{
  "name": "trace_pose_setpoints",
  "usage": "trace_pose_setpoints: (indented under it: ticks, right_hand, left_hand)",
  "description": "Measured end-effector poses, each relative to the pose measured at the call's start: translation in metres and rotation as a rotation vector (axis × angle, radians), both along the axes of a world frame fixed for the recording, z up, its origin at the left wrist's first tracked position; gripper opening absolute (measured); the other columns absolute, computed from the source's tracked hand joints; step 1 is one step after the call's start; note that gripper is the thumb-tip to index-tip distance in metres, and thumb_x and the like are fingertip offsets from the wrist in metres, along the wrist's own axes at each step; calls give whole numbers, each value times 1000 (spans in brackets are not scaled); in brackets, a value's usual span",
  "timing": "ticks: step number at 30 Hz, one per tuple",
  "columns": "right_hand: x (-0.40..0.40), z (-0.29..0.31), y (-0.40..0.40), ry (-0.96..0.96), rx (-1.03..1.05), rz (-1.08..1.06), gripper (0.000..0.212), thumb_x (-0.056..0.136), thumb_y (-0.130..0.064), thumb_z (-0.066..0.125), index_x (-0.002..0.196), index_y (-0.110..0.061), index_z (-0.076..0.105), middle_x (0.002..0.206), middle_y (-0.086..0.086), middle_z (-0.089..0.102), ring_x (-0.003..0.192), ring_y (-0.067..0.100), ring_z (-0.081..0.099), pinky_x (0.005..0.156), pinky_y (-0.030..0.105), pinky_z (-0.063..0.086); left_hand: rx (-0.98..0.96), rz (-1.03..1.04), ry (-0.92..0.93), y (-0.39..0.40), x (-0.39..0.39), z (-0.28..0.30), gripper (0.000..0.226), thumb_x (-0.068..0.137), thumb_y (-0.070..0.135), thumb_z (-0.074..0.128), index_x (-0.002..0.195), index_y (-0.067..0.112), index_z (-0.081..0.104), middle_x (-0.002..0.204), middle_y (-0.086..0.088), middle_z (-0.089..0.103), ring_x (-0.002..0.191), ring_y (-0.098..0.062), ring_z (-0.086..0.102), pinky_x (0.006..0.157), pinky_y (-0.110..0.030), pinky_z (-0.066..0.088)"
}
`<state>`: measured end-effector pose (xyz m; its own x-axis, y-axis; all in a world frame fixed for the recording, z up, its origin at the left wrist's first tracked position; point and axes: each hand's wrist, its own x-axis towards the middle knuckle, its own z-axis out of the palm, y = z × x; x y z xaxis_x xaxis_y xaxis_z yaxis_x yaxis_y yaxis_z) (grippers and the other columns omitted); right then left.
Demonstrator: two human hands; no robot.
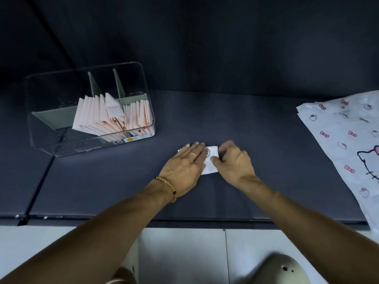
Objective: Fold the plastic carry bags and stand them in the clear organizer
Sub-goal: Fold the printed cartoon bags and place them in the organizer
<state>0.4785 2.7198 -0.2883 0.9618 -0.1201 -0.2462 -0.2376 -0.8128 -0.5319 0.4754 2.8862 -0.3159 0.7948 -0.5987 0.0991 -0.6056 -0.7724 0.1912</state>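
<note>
Nearest to me, both forearms reach forward and meet over the folded bag (211,160), a small white packet lying on the dark mat (256,124) almost dead centre. My left hand (185,162) lies flat on the packet's left part, fingers straight and pressing it down. My right hand (233,158) sits on its right edge with fingers curled, pinching the plastic there. The two hands are close together, nearly touching across the packet.

The packet's long axis seems to run away from me, slightly tilted, though most of it is covered and I cannot be sure. I judge the fold is nearly finished and only a last tuck or crease is left.

The relation that matters next: the clear organizer (143,83) stands up and to the left of the packet, well apart, so the left hand is the nearer one for carrying it over. Its right and middle compartments already hold pink folded bags (98,115) standing on edge; the left one looks free.

Far right, unfolded printed bags (344,136) lie spread on the mat.
</note>
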Motion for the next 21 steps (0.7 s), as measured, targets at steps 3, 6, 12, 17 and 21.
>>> trace_pose_setpoints:
  ticks: [3, 6, 12, 17, 21]
  right_hand:
    - [-2, 7, -17, -205, -423, 401, 57, 92, -42, 53, 142, -21, 32, 133, 1, 46, 115, 26, 50, 87, 40, 47]
    - [-3, 3, -30, -163, -597, 732, 58, 102, -41, 26, 153, -16, 12, 161, -1, 8, 145, 23, 14, 113, 41, 21]
    - [-14, -16, -25, -43, -406, 600, 55, 104, -35, 16, 153, -19, -5, 155, -13, -19, 145, 9, -17, 117, 35, -10]
    - [-17, -24, -22, -87, -404, 509, 54, 103, -34, 13, 151, -19, -5, 152, -13, -20, 138, 2, -26, 118, 33, -12]
    - [-19, -25, -20, -118, -403, 492, 54, 103, -35, 13, 152, -18, -3, 152, -13, -18, 138, 0, -24, 118, 32, -12]
  left_hand:
    - [21, 34, 34, 1, -3, -5, 51, 103, 25, 30, 149, 6, 19, 157, -10, 20, 146, -23, 14, 116, -28, -6]
    - [50, 44, 80, 1, -1, -6, 55, 103, 30, 23, 151, 10, 5, 159, -5, 8, 147, -17, 2, 116, -27, -11]
    - [175, 64, 32, -13, -1, 5, 58, 99, 26, 23, 150, 3, 6, 158, -14, 8, 147, -24, 3, 115, -34, -11]
    - [105, 129, 69, -37, -2, 3, 56, 98, 20, 19, 149, 1, 5, 158, -16, 8, 147, -25, 1, 116, -32, -12]
    - [54, 94, 85, -9, 4, -3, 54, 101, 20, 23, 151, 8, 5, 160, -7, 6, 147, -17, 0, 116, -26, -10]
